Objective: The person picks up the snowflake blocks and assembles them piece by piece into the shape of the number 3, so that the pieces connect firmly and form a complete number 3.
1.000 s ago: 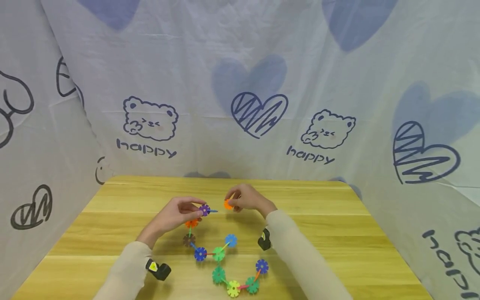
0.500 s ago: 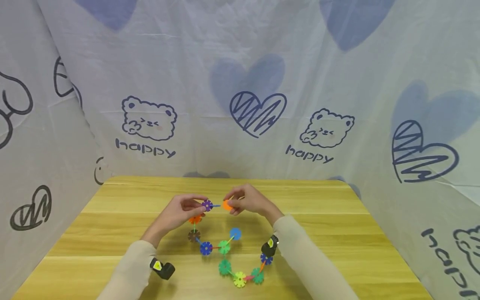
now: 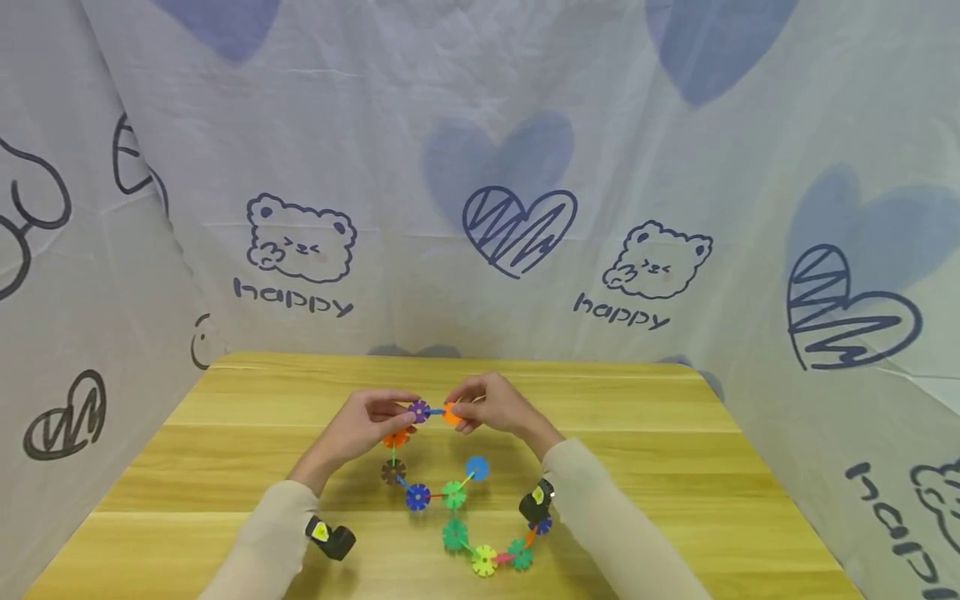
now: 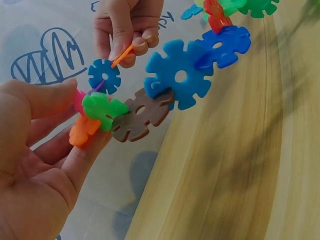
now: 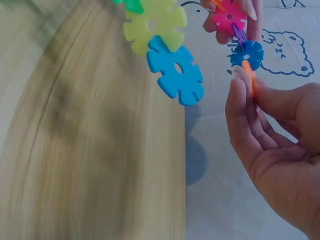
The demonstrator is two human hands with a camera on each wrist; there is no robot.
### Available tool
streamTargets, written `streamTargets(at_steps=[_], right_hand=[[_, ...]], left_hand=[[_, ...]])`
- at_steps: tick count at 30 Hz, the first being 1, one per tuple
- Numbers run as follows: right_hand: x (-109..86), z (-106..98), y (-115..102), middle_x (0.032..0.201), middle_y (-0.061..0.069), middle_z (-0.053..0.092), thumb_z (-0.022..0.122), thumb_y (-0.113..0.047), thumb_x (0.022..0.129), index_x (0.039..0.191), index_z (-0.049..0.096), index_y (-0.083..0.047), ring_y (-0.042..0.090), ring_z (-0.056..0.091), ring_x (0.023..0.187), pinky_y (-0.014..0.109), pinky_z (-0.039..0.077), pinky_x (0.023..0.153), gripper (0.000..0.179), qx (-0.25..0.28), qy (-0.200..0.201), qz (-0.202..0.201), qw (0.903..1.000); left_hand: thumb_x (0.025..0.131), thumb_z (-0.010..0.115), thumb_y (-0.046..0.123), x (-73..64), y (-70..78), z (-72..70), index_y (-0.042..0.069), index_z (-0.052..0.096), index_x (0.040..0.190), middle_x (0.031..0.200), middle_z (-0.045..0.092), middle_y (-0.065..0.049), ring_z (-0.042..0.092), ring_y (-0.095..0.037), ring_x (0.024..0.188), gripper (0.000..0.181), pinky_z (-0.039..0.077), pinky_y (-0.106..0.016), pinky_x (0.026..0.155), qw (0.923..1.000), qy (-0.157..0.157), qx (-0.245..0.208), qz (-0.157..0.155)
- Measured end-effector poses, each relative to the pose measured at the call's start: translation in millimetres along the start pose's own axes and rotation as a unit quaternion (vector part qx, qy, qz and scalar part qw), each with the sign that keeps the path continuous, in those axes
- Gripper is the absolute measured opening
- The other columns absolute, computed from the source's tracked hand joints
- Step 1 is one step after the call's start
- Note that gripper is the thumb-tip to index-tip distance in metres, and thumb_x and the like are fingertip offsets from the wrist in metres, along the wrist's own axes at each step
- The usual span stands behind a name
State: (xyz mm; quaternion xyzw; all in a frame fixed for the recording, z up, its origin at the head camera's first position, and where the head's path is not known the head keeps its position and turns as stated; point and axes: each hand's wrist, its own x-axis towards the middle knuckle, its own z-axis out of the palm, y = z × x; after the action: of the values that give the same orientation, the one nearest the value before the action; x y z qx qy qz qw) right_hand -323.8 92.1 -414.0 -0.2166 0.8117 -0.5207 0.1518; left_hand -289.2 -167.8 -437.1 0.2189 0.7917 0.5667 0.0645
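Observation:
A chain of notched plastic snowflake discs hangs from my left hand, whose thumb and fingers pinch it near its upper end. There the left wrist view has a pink disc at the thumb, with green, orange and brown discs beside it. A purple disc links to a blue disc at the tip. My right hand pinches a single orange disc between thumb and fingers. The orange disc's edge is right at the blue disc, crossing its rim in the right wrist view.
Below the hands the chain curves through a dark blue disc, a branch ending in a light blue disc, and a yellow disc. It hangs over the wooden table. A printed cloth stands behind.
Both hands have come closer together. The left hand has moved right and slightly up with the chain, and the gap between the blue and orange discs has closed.

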Motion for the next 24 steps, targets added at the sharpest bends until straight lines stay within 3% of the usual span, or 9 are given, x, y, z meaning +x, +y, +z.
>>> streamTargets(at_steps=[2, 5, 8, 13, 18, 24], right_hand=[[0.1, 1.4, 0.6, 0.099, 0.021, 0.075, 0.067, 0.0, 0.098, 0.112, 0.073, 0.007, 0.038, 0.076, 0.077, 0.056, 0.063, 0.081, 0.016, -0.003, 0.011, -0.001, 0.9999], [0.0, 3.8, 0.9, 0.098, 0.021, 0.076, 0.067, 0.002, 0.097, 0.108, 0.074, 0.008, 0.025, 0.075, 0.068, 0.054, 0.063, 0.077, 0.014, -0.013, 0.027, -0.008, 0.9995], [-0.4, 6.3, -0.9, 0.095, 0.021, 0.076, 0.067, 0.003, 0.096, 0.105, 0.075, 0.008, 0.022, 0.074, 0.064, 0.053, 0.063, 0.074, 0.013, -0.022, 0.043, -0.014, 0.9987], [-2.6, 9.6, -6.1, 0.093, 0.02, 0.077, 0.069, 0.004, 0.095, 0.101, 0.077, 0.006, 0.024, 0.073, 0.062, 0.054, 0.063, 0.072, 0.011, -0.033, 0.065, -0.01, 0.9973], [-4.7, 14.3, -9.8, 0.091, 0.019, 0.077, 0.07, 0.004, 0.095, 0.1, 0.078, 0.005, 0.025, 0.074, 0.062, 0.045, 0.065, 0.067, 0.01, -0.025, 0.085, 0.009, 0.996], [-4.3, 23.1, -10.2, 0.089, 0.02, 0.077, 0.069, 0.003, 0.095, 0.1, 0.078, 0.006, 0.035, 0.075, 0.068, 0.054, 0.063, 0.072, 0.01, -0.021, 0.115, 0.004, 0.9931]], left_hand=[[0.101, 0.067, 0.014, 0.9, -0.4, 1.6, -0.005, 0.061, 0.137, 0.116, 0.075, -0.026, 0.074, -0.044, 0.102, 0.041, 0.062, -0.025, 0.081, 1.0, 0.0, 0.003, -0.001], [0.101, 0.066, 0.012, 1.8, -0.7, 3.9, -0.007, 0.061, 0.137, 0.117, 0.075, -0.026, 0.073, -0.048, 0.103, 0.041, 0.062, -0.025, 0.079, 1.0, 0.0, 0.004, -0.007], [0.101, 0.066, 0.01, 2.2, -0.3, 5.3, -0.007, 0.061, 0.137, 0.118, 0.074, -0.026, 0.072, -0.049, 0.104, 0.041, 0.062, -0.025, 0.078, 0.9999, 0.005, 0.002, -0.015], [0.1, 0.065, 0.008, 2.9, 0.7, 6.5, -0.008, 0.061, 0.137, 0.118, 0.074, -0.026, 0.074, -0.045, 0.103, 0.04, 0.063, -0.026, 0.078, 0.9997, 0.011, -0.002, -0.021], [0.1, 0.065, 0.006, 3.5, -3.2, 6.9, -0.01, 0.06, 0.136, 0.117, 0.074, -0.027, 0.074, -0.045, 0.101, 0.04, 0.063, -0.027, 0.077, 0.9997, 0.012, -0.008, -0.019], [0.099, 0.066, 0.006, 1.7, -4.8, 6.6, -0.008, 0.061, 0.136, 0.117, 0.074, -0.028, 0.076, -0.042, 0.1, 0.039, 0.062, -0.025, 0.076, 0.9993, 0.028, -0.006, -0.023]])
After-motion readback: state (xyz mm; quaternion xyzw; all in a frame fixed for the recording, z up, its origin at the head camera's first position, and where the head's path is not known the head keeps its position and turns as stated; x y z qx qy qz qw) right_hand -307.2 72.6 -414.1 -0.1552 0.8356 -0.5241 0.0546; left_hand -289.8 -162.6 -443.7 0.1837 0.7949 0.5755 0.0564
